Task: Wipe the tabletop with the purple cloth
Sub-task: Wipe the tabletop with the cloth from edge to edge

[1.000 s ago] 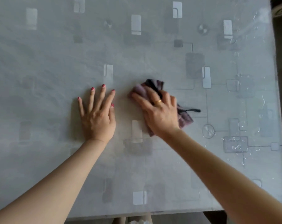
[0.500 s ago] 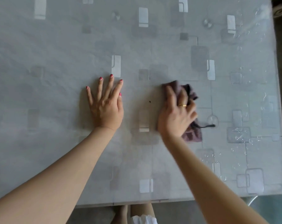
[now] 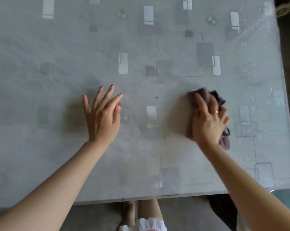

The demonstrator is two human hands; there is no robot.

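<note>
A grey tabletop (image 3: 141,147) patterned with pale and dark rectangles fills the view, a clear plastic sheet glinting along its right side. A person's right hand (image 3: 209,120) presses down on the bunched purple cloth (image 3: 206,95) right of centre, fingers curled over its top, a gold ring (image 3: 214,112) on one finger. The left hand (image 3: 101,117) lies flat on the table well apart from the cloth, fingers spread, holding nothing

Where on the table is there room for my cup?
The whole far half of the tabletop is bare, and so is the near-left part beside the left hand. The right side is busy: the right hand presses the purple cloth there.
</note>
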